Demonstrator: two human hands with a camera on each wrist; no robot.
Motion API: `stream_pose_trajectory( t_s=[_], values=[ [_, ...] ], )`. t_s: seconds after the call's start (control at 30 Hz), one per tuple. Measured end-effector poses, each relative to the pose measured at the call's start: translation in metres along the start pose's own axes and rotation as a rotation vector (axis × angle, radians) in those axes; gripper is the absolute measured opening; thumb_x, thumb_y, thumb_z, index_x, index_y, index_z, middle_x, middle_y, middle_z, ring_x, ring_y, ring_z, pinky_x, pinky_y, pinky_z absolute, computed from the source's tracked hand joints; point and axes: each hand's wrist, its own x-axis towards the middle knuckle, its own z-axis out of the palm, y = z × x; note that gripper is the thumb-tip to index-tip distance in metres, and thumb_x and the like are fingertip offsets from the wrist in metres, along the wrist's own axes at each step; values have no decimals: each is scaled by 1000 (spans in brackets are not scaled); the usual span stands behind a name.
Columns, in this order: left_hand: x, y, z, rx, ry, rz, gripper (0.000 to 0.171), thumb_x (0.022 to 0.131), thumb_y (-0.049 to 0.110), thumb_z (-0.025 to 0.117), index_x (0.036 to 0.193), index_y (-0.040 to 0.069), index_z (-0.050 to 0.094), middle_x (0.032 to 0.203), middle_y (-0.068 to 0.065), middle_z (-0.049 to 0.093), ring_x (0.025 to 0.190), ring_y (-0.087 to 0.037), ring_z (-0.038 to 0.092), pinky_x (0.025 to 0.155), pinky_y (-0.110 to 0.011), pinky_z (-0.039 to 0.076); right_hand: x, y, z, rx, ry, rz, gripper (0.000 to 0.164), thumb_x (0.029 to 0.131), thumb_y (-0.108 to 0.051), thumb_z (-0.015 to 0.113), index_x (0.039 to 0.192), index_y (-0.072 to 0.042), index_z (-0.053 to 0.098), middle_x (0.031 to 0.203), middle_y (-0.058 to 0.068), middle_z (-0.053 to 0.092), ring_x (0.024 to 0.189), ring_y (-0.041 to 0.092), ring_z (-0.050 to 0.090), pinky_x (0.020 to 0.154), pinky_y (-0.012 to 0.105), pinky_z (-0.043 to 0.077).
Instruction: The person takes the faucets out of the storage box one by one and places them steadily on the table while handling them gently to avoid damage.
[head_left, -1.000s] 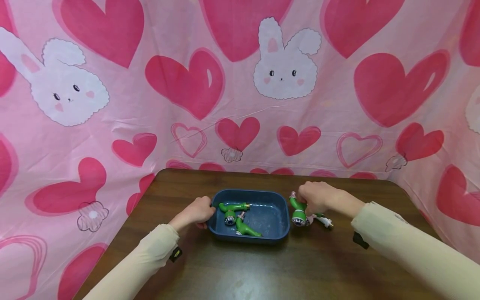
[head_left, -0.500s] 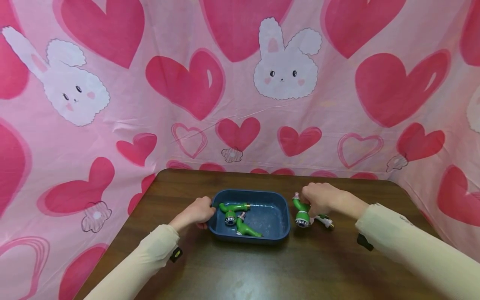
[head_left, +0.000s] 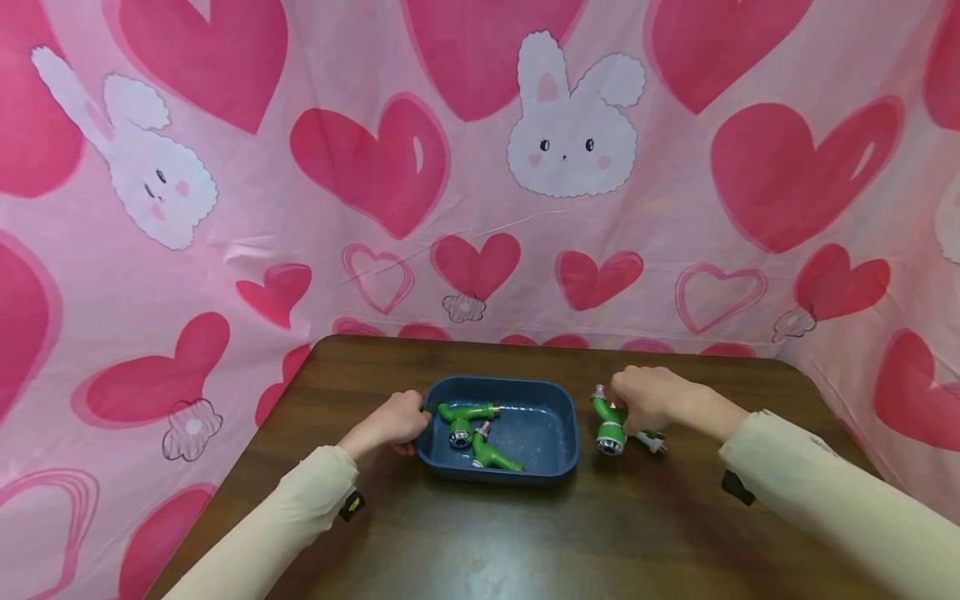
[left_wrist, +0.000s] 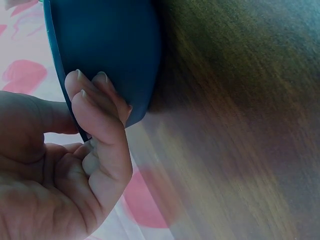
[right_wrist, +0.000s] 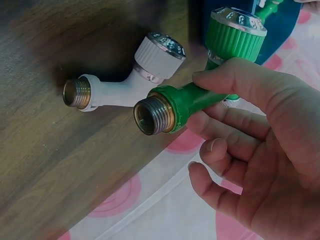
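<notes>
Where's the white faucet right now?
In the right wrist view, the white faucet lies on the wooden table, left of the green faucet pinched by the right hand. Head view: right of the blue basin.

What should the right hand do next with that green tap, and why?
Probably lower the green tap onto the table, just clear of the white tap. The right hand pinches it outside the blue tray, seemingly raised above the wood, and has drifted slightly farther from the tray over the last second. The white tap lies close by, so a knock seems possible.
</notes>
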Motion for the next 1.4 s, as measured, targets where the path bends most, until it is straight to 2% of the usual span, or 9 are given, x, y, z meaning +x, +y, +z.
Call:
stream_pose_trajectory(
  t_s=[0.13, 0.33, 0.5, 0.77, 1.03, 1.13, 1.17, 1.37, 1.4],
  values=[
    [26, -32, 12, 16, -10, 30, 27, 107, 17, 53, 92, -3, 63, 69, -17, 64, 48, -24, 67, 43, -38, 58, -2, 2, 2, 5, 5, -1, 27, 79, -18, 92, 88, -14, 67, 79, -3, 58, 70, 16, 52, 57, 31, 47],
    [27, -31, 10, 14, -22, 31, 32, 110, 27, 53, 97, 0, 64, 71, -14, 64, 51, -23, 68, 46, -38, 58, -6, 7, 5, 10, 24, 11, 28, 78, -15, 91, 83, -13, 64, 76, -4, 56, 67, 15, 49, 55, 31, 42],
    [29, -32, 10, 12, -33, 12, 28, 108, 21, 53, 95, -2, 64, 70, -16, 64, 49, -24, 68, 45, -38, 58, -7, 7, 7, 7, 27, 6, 29, 78, -16, 91, 81, -14, 62, 76, -4, 55, 66, 14, 49, 56, 31, 42],
    [1, -1, 1, -8, -6, -10, 25, 105, 11, 54, 84, -1, 62, 64, -16, 65, 48, -24, 68, 45, -38, 59, -10, 9, 10, 2, 32, 21, 30, 77, -16, 92, 81, -15, 62, 76, -4, 55, 66, 15, 49, 56, 31, 42],
    [22, -27, 10, 6, -11, 39, 29, 108, 18, 51, 90, -1, 63, 65, -14, 64, 47, -23, 66, 42, -37, 57, -14, 20, 13, 36, 61, -13, 44, 74, -8, 87, 64, -21, 46, 63, -9, 33, 58, 9, 30, 52, 28, 23],
    [15, -15, 6, -3, -10, 1, 24, 106, 14, 54, 90, -1, 63, 65, -15, 65, 48, -24, 67, 45, -39, 59, -15, 23, 14, 33, 74, -27, 48, 72, -6, 85, 62, -22, 41, 62, -10, 29, 57, 8, 28, 52, 28, 20],
    [16, -19, 6, 3, -7, 31, 25, 106, 15, 54, 91, -2, 63, 65, -14, 65, 47, -23, 66, 44, -37, 58, -15, 24, 14, 35, 74, -27, 47, 72, -6, 85, 62, -22, 42, 62, -10, 30, 57, 7, 29, 52, 27, 21],
    [-17, 16, -5, -19, 5, 23, 18, 106, 10, 56, 95, -3, 63, 70, -16, 64, 48, -21, 65, 47, -33, 59, -18, 26, 17, 53, 40, -4, 40, 76, -8, 88, 67, -20, 51, 64, -9, 40, 58, 8, 37, 52, 26, 29],
    [-27, 29, -8, -20, 10, -12, 16, 105, 6, 55, 95, -4, 63, 71, -18, 65, 49, -23, 67, 49, -34, 60, -19, 26, 18, 54, 37, -2, 39, 77, -9, 89, 67, -20, 53, 64, -9, 42, 58, 8, 38, 52, 26, 30]
  ],
)
